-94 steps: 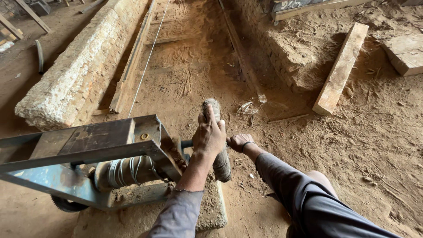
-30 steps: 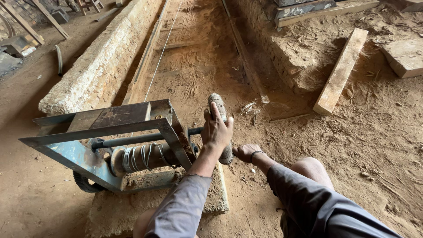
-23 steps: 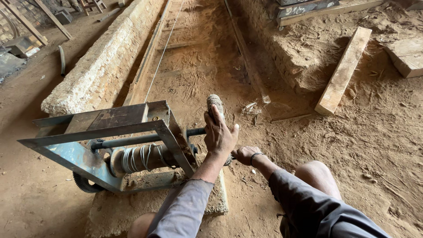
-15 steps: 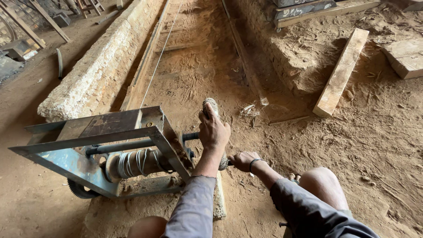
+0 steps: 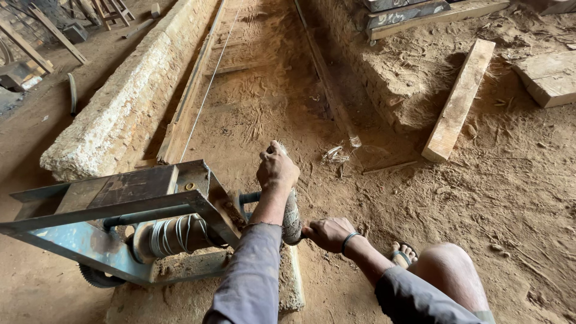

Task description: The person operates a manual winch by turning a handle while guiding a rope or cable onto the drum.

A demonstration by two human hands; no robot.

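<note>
Now both hands on crank handle [image 5: 291,217], left hand [image 5: 276,168] fingers clamped on top, right hand [image 5: 328,233] fingers wrapped at bottom

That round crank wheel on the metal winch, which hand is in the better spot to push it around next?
Probably the left hand: it grips the top of the crank wheel, arm straight behind it, ready to push over. The right hand holds the wheel's low side near the ground, with less room.

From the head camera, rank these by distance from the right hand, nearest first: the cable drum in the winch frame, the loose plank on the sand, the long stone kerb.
1. Cable drum, left of the right hand, inside the metal frame.
2. Loose plank, up and right on the sand.
3. Long stone kerb, far left, beyond the frame. It is close to the plank's distance, so the order is uncertain.
</note>
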